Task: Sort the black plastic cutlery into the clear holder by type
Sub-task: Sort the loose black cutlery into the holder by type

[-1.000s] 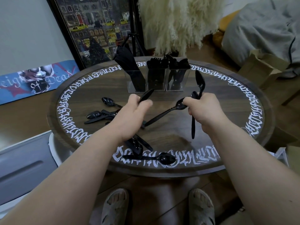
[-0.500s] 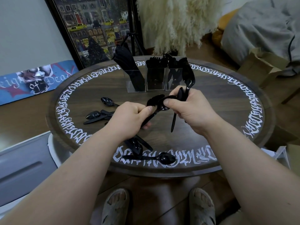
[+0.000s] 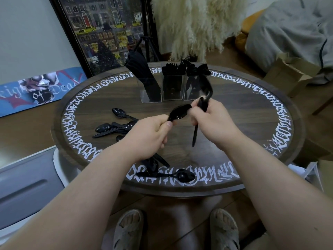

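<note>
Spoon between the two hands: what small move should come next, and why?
Probably the left hand lets go so the right hand, already gripping spoons, takes the spoon. Its bowl already meets the right fingers, and the bundle is close to the clear holder.

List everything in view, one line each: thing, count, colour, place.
round table: one, dark wood with white lettering round the rim, centre.
clear holder: one, three compartments, far side of table, all holding black cutlery.
spoon passing between hands: one, black, above table centre.
spoons in right hand: count unclear, black, bowls up.
loose spoons: several, black, left of table.
near spoon: one, black, near rim.
framed picture: one, against wall.
pampas grass: cream, behind table.
cardboard box: brown, right floor.
sandals: two, grey, on feet.
left hand: grips spoon.
right hand: grips spoons.
</note>
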A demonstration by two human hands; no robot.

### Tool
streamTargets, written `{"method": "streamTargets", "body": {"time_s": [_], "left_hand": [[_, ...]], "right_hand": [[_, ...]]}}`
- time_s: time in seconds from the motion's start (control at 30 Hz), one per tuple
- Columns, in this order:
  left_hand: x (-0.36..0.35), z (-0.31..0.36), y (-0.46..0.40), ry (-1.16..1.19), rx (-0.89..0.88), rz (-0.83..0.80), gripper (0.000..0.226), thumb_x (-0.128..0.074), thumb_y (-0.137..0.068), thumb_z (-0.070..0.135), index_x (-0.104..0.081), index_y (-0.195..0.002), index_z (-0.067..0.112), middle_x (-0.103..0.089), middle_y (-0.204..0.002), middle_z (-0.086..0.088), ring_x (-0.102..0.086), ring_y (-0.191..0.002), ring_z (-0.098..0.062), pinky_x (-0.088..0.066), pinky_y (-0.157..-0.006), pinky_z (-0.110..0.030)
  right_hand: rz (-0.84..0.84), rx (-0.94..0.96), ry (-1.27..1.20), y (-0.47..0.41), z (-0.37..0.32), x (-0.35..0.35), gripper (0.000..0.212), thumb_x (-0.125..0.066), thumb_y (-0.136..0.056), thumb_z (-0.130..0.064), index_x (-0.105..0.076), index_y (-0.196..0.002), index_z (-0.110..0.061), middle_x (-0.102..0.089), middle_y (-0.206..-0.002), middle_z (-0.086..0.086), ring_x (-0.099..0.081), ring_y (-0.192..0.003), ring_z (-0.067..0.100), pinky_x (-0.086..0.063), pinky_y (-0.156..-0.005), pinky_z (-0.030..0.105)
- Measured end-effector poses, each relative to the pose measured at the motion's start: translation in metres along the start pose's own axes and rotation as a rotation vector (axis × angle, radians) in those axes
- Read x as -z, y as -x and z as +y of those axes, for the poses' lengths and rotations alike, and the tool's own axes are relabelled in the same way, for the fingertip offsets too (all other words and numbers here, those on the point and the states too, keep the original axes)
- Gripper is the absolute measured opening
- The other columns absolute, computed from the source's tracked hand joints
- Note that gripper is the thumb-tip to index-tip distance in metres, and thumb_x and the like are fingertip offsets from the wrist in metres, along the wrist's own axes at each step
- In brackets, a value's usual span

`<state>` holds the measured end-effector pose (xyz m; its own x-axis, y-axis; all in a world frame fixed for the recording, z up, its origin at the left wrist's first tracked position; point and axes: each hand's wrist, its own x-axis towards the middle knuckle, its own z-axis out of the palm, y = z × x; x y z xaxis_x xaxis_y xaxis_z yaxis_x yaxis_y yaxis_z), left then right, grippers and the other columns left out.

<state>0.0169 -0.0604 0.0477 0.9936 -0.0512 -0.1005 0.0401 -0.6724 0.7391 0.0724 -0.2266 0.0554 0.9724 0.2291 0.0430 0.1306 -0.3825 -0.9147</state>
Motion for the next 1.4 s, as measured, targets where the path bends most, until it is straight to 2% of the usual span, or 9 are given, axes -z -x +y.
{"method": "streamTargets", "body": {"time_s": [0.23,0.3,0.43,0.57,0.77,0.97,1.1,1.33,1.4], "left_hand": [[0.006,-0.007,-0.003,-0.15,0.046,0.241,0.035,-0.035,-0.101,0.028,-0.047,-0.075,0.009,-0.047,-0.061,0.001,-0.047,-0.064,-0.018,-0.036,-0.062,-0.034],[0.006,-0.006,-0.005,-0.109,0.08,0.247,0.032,-0.034,-0.1,0.02,-0.047,-0.075,0.005,-0.047,-0.062,-0.001,-0.045,-0.064,-0.019,-0.035,-0.062,-0.034],[0.004,-0.002,-0.005,-0.055,0.093,0.191,0.033,-0.037,-0.099,0.019,-0.053,-0.075,0.003,-0.055,-0.065,-0.006,-0.047,-0.059,-0.017,-0.039,-0.06,-0.032],[-0.001,0.0,-0.004,-0.014,0.086,0.093,0.034,-0.038,-0.099,0.023,-0.062,-0.079,0.008,-0.068,-0.079,-0.009,-0.057,-0.068,-0.021,-0.044,-0.065,-0.031],[-0.001,0.003,-0.004,0.013,0.076,0.054,0.033,-0.037,-0.098,0.021,-0.06,-0.075,0.016,-0.067,-0.075,0.001,-0.05,-0.061,-0.011,-0.039,-0.062,-0.031],[-0.001,0.004,-0.001,-0.043,0.01,-0.043,0.031,-0.036,-0.102,0.03,-0.063,-0.105,0.014,-0.052,-0.065,0.005,-0.05,-0.064,-0.012,-0.043,-0.068,-0.035],[0.0,-0.005,-0.004,0.017,0.042,0.066,0.03,-0.035,-0.102,0.029,-0.064,-0.103,0.02,-0.046,-0.058,0.009,-0.044,-0.052,-0.008,-0.037,-0.057,-0.029],[0.007,-0.01,-0.004,-0.065,0.043,0.176,0.033,-0.037,-0.101,0.034,-0.062,-0.1,0.012,-0.048,-0.062,0.003,-0.049,-0.063,-0.015,-0.047,-0.073,-0.042],[0.007,-0.011,-0.005,-0.078,0.055,0.179,0.033,-0.036,-0.101,0.034,-0.061,-0.097,0.012,-0.049,-0.062,0.003,-0.049,-0.063,-0.017,-0.047,-0.074,-0.043]], "right_hand": [[0.056,-0.139,-0.099,-0.003,-0.001,0.013,0.028,-0.043,-0.096,-0.016,-0.07,-0.09,-0.019,-0.042,-0.039,-0.016,-0.037,-0.036,0.001,-0.028,-0.045,0.016],[-0.011,-0.12,-0.11,-0.001,-0.002,0.012,0.023,-0.049,-0.095,-0.01,-0.069,-0.099,-0.017,-0.05,-0.052,-0.013,-0.04,-0.034,-0.002,-0.028,-0.04,0.008],[-0.036,-0.051,-0.224,0.004,-0.004,0.005,0.02,-0.06,-0.086,0.002,-0.059,-0.076,-0.015,-0.056,-0.07,0.005,-0.039,-0.035,-0.001,-0.03,-0.038,0.009],[0.003,-0.068,-0.323,0.001,0.0,-0.001,0.024,-0.065,-0.083,0.0,-0.055,-0.069,-0.016,-0.051,-0.05,-0.013,-0.039,-0.035,-0.001,-0.029,-0.039,0.01],[0.076,-0.043,-0.261,-0.002,0.005,-0.006,0.024,-0.071,-0.08,-0.009,-0.056,-0.066,-0.02,-0.052,-0.055,-0.012,-0.043,-0.044,-0.001,-0.033,-0.047,0.013],[0.101,-0.019,-0.08,-0.001,0.005,-0.004,0.015,-0.073,-0.08,-0.022,-0.06,-0.075,-0.017,-0.055,-0.067,-0.009,-0.049,-0.061,0.002,-0.04,-0.061,0.017],[0.123,-0.143,-0.166,-0.005,0.005,-0.001,0.037,-0.045,-0.092,-0.056,-0.051,-0.085,-0.02,-0.048,-0.071,-0.008,-0.041,-0.06,0.007,-0.033,-0.059,0.026],[0.117,-0.151,-0.277,-0.003,0.002,0.006,0.022,-0.042,-0.095,-0.005,-0.057,-0.09,-0.02,-0.053,-0.063,0.005,-0.046,-0.05,0.013,-0.045,-0.053,0.029],[0.11,-0.159,-0.287,-0.003,0.003,0.006,0.024,-0.04,-0.095,-0.004,-0.054,-0.092,-0.023,-0.057,-0.061,0.005,-0.05,-0.048,0.015,-0.048,-0.054,0.03]]}}
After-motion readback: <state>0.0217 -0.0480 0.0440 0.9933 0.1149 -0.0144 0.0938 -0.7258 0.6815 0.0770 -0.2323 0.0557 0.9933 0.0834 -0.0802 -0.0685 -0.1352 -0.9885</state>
